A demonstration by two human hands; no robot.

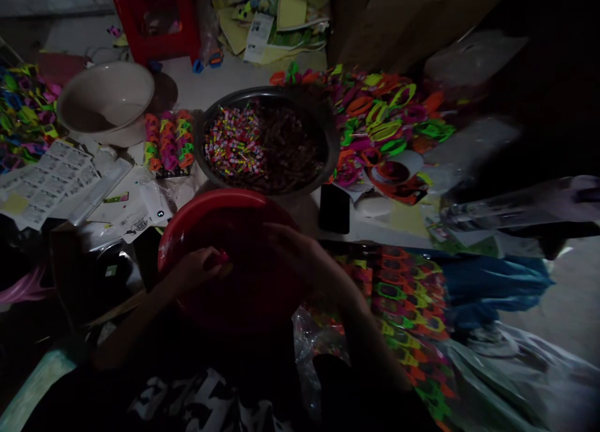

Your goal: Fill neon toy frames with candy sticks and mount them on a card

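Both my hands hover over a red plastic basin [187, 222] in front of me, in dim light. My left hand [199, 266] is closed in a pinch on a small pink piece [224, 257]. My right hand [300, 251] is curled over the basin's middle; whether it holds anything is lost in the dark. Beyond the basin stands a metal bowl [323, 129] filled with small wrapped candies [234, 141] and dark pieces.
Neon toy glasses lie in heaps at the back right [384, 116], at the far left [23, 107] and in a bag [403, 294] by my right arm. A white bowl [105, 97], printed sheets [51, 175], a black phone [334, 208] and a red stool [154, 19] surround them.
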